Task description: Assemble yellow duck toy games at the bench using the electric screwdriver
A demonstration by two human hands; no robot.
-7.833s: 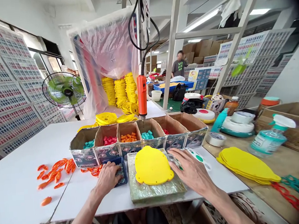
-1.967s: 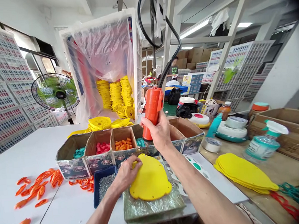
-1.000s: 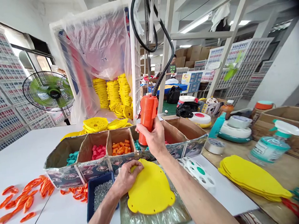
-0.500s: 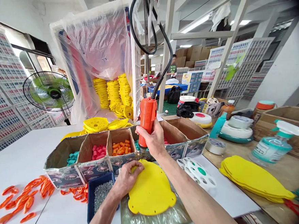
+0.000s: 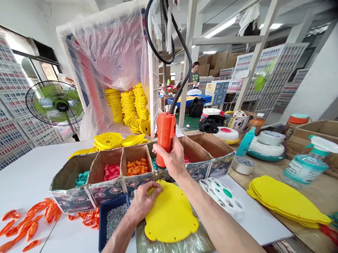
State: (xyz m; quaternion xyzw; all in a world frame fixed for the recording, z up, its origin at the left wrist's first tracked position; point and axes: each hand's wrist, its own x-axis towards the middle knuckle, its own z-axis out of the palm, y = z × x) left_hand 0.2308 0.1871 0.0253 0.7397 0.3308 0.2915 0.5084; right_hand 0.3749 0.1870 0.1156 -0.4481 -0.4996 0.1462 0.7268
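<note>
My right hand (image 5: 173, 159) grips an orange powered screwdriver (image 5: 164, 136) that hangs on a black cable, its tip pointing down at the top edge of a flat yellow plastic plate (image 5: 171, 215). The plate lies on a plastic-wrapped block (image 5: 172, 249) at the table's near edge. My left hand (image 5: 143, 200) is curled, fingertips pinched on the plate's upper left edge right under the tool tip; what they pinch is too small to see. A blue tray of small metal screws (image 5: 113, 221) sits just left of that hand.
A cardboard divider box (image 5: 103, 185) holds teal, pink and orange parts behind the plate. Orange pieces (image 5: 28, 225) lie scattered left. A white dotted disc (image 5: 222, 194), a yellow plate stack (image 5: 284, 201), a spray bottle (image 5: 307, 163) and tape rolls stand right. A fan and a distant person are behind.
Since a second ago the screwdriver has shifted slightly left and more upright over the plate's top edge. Earlier, both hands lay flat by the plate and the tool hung free.
</note>
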